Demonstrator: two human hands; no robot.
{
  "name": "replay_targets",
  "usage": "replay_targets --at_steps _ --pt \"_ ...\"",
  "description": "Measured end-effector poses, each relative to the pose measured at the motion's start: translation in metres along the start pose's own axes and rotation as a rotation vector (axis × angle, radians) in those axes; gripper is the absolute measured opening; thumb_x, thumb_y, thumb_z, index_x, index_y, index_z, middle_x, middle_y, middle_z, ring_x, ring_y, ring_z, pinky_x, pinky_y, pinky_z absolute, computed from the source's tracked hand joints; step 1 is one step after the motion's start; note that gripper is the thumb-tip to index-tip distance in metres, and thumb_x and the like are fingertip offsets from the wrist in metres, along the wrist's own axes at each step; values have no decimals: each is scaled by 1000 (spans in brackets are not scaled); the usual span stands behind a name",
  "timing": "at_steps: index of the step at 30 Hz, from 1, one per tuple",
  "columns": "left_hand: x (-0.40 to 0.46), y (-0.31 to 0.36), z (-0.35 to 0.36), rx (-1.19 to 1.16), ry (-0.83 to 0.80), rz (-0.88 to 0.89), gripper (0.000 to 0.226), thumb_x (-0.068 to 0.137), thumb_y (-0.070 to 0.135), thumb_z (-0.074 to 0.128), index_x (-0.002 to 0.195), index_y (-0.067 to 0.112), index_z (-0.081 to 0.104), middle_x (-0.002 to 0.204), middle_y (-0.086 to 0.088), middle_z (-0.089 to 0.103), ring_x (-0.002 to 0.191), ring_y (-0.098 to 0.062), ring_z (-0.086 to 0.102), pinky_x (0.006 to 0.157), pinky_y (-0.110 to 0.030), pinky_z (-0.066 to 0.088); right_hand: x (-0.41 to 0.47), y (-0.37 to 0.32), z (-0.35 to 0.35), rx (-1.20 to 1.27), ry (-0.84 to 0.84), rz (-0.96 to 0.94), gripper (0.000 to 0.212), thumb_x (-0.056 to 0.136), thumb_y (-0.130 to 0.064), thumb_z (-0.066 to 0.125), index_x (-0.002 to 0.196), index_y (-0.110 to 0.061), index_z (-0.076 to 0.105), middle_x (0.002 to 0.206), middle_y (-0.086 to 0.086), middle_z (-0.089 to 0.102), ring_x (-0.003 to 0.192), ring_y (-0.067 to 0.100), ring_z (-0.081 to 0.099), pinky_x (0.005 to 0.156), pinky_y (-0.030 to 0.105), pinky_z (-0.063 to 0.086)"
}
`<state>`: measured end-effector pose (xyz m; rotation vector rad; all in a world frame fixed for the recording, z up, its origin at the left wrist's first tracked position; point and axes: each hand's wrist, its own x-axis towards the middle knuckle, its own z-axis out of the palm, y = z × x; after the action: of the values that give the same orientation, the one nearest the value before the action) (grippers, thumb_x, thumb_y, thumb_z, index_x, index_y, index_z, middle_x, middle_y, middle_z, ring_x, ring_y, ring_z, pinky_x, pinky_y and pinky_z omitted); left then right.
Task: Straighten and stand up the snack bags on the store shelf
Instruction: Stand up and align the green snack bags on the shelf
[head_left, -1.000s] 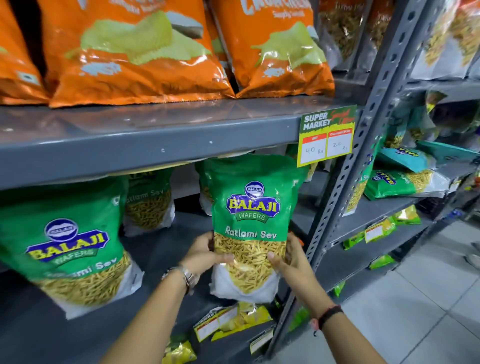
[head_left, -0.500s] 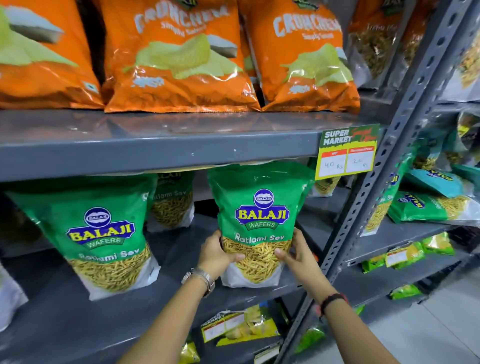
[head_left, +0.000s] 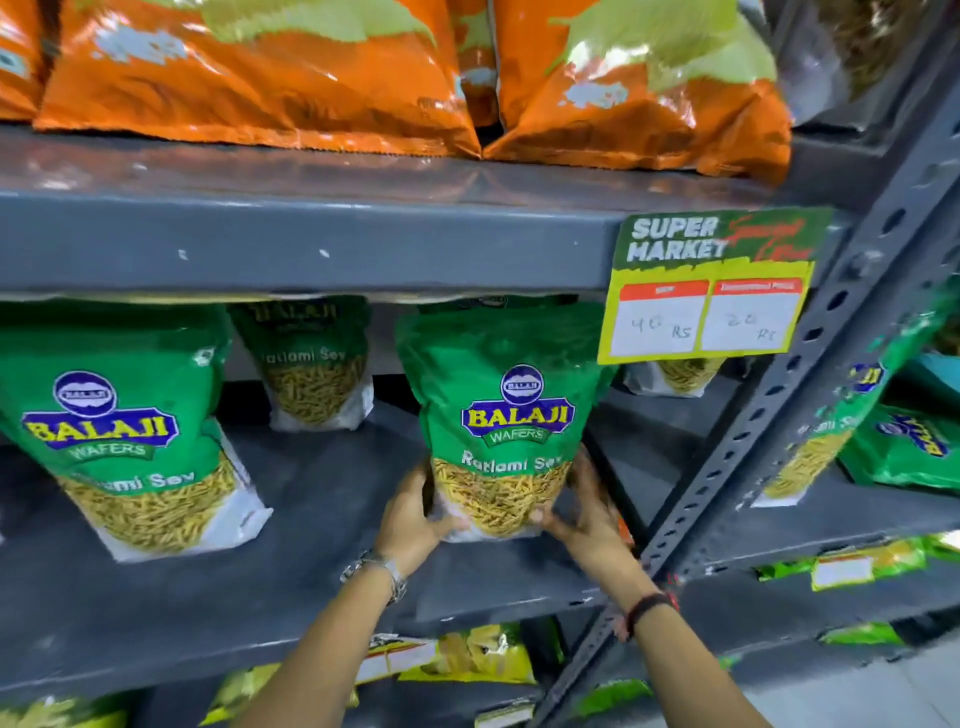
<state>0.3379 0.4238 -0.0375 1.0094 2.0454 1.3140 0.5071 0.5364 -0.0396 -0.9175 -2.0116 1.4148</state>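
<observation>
A green Balaji Ratlami Sev bag (head_left: 511, 410) stands upright on the grey middle shelf (head_left: 322, 582). My left hand (head_left: 415, 519) grips its lower left side and my right hand (head_left: 587, 514) grips its lower right side. Its base rests on or just above the shelf board. Another green sev bag (head_left: 119, 431) stands at the left, leaning slightly. A third green bag (head_left: 317, 364) stands further back between them. One more bag (head_left: 675, 374) is partly hidden behind the price tag.
Orange chip bags (head_left: 260, 78) line the upper shelf. A green and yellow price tag (head_left: 711, 286) hangs from that shelf's edge. A perforated steel upright (head_left: 769, 415) runs diagonally at right, with more green bags (head_left: 904, 447) beyond it. Yellow packets (head_left: 467, 654) lie on the shelf below.
Both hands have pushed the held bag further in and down onto the shelf, sliding lower on its sides. The camera has moved closer to the shelf.
</observation>
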Motion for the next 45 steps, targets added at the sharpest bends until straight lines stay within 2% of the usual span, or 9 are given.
replay_targets --at_steps 2,4,7,11,31,35,38,41,45 --pt "-5 -11 2 68 -41 -32 64 66 9 74 123 9 44 122 -6 54 115 -26 51 78 -21 35 0 15 6 -104 -50 57 89 74 -10 71 140 -18 11 145 -4 26 136 14 22 108 28 25" --pt "-8 -20 8 115 -57 -40 63 68 9 73 124 6 44 123 -7 54 118 -26 48 75 -18 33 3 22 12 -116 -64 98 84 73 -9 72 137 -16 18 144 6 33 135 20 29 105 27 24" --pt "-7 -29 15 152 -2 -66 63 67 21 75 121 8 47 130 -13 54 122 -31 45 97 -34 39 6 23 14 -152 -52 105 79 73 -6 70 134 -15 23 141 8 37 128 15 32 98 23 25" --pt "-8 -34 24 406 44 -32 69 69 42 68 127 14 43 142 -7 43 134 -20 33 117 -39 10 3 28 7 -181 -7 118 80 74 -8 69 136 -16 20 143 8 37 130 21 34 101 31 30" --pt "-13 -36 28 471 70 70 67 71 45 64 130 24 39 143 -1 42 138 -12 25 117 -39 2 -10 33 14 -296 54 134 71 80 -15 64 137 -16 22 143 9 41 130 26 38 104 35 33" --pt "-27 -35 1 99 85 47 67 68 27 74 127 21 44 136 -6 49 130 -23 39 113 -35 26 -32 25 36 -311 389 177 69 75 -10 69 133 -1 31 133 23 48 122 40 44 102 47 37" --pt "-42 -55 -49 119 261 123 61 67 55 63 110 13 60 114 -13 65 107 -11 51 92 -21 37 -50 13 68 -249 591 39 33 75 3 65 104 1 49 101 25 54 100 45 51 90 57 42" --pt "-55 -90 -107 172 456 152 64 70 72 41 85 14 62 84 -17 70 84 -13 52 77 -22 40 -54 1 120 -161 482 -72 28 82 -3 58 83 -27 44 82 2 51 84 36 54 79 49 46" --pt "-78 -122 -175 215 653 60 78 67 75 40 75 0 61 74 -20 64 73 -21 55 70 -24 41 -38 -23 196 -38 192 -41 28 81 -15 57 85 -39 43 93 9 56 87 24 56 80 13 41"
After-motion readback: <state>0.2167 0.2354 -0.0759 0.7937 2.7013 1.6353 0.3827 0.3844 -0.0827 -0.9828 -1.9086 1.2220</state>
